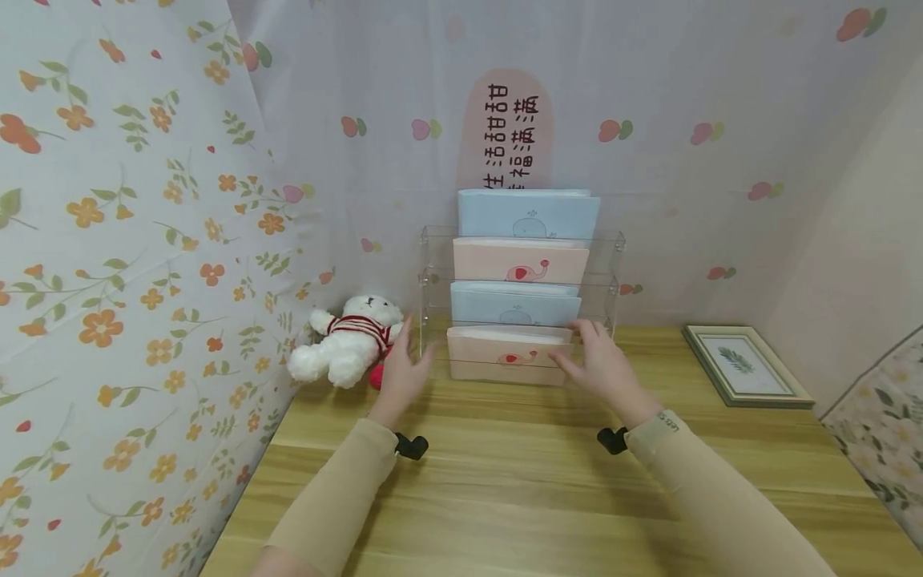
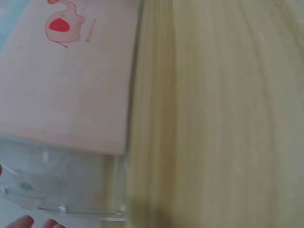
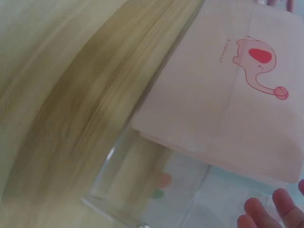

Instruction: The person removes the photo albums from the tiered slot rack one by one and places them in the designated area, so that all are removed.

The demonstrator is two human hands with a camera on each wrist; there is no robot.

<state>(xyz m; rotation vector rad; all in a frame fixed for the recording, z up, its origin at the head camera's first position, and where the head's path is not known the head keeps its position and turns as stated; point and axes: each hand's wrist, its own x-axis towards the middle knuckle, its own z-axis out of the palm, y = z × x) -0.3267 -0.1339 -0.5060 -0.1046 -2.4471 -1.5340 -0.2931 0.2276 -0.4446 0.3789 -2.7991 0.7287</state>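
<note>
A clear tiered rack (image 1: pixel 604 300) stands against the back cloth, holding pastel booklets in stepped rows. At the front is a pink booklet (image 1: pixel 476 353) with a red-eared elephant. Behind it come a blue booklet (image 1: pixel 472 303), another pink booklet (image 1: pixel 476 258) and, highest, a blue booklet (image 1: pixel 490 212) with a whale. My left hand (image 1: pixel 405 375) is at the rack's left end, thumb apart from the fingers. By the front pink booklet's right edge is my right hand (image 1: pixel 604 370), its fingers extended; in the right wrist view its fingertips (image 3: pixel 282 202) show beside that booklet.
Left of the rack a white teddy bear (image 1: pixel 342 361) in a striped sweater leans back, with a red thing (image 1: pixel 376 375) beside it. A framed leaf picture (image 1: pixel 746 365) lies at the right of the wooden table (image 1: pixel 505 497). Patterned cloth (image 1: pixel 144 240) hangs on the left.
</note>
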